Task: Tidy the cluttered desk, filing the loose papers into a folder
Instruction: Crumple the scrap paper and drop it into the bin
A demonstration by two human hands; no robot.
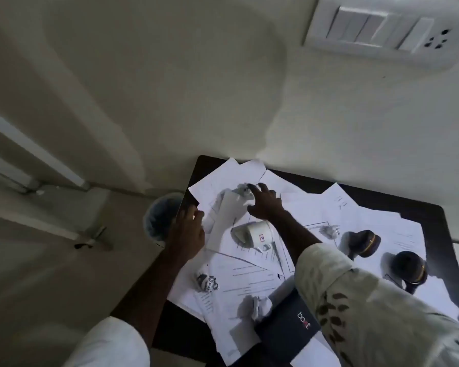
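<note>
White loose papers (316, 215): many printed sheets, overlapping at all angles, covering most of the dark bench (421, 207). No folder can be made out.

Crumpled ball (243, 192): on the sheets at the far left of the bench. Right grip (264, 205) is over it, fingers spread and curled round the wad.

Left grip (188, 226): at the bench's left edge, fingertips at the border of a sheet. Blur hides whether it pinches the sheet or only rests there.

Further wads: one near left (206, 280), one near centre (261, 305), one mid-right (329, 231).

Mug (257, 233): white, lying on its side on the papers, just beside the right wrist.

Two dark round objects (363, 241): on the sheets, right side.

Dark box (289, 321): near edge, partly under the right sleeve.

Bin (161, 215): on the floor, just left of the bench.

Step judged in hand: clearing rubbish before filing. Next move likely calls for lifting the wad clear without dragging the sheets, then carrying it left, past the left grip, to the bin.
</note>
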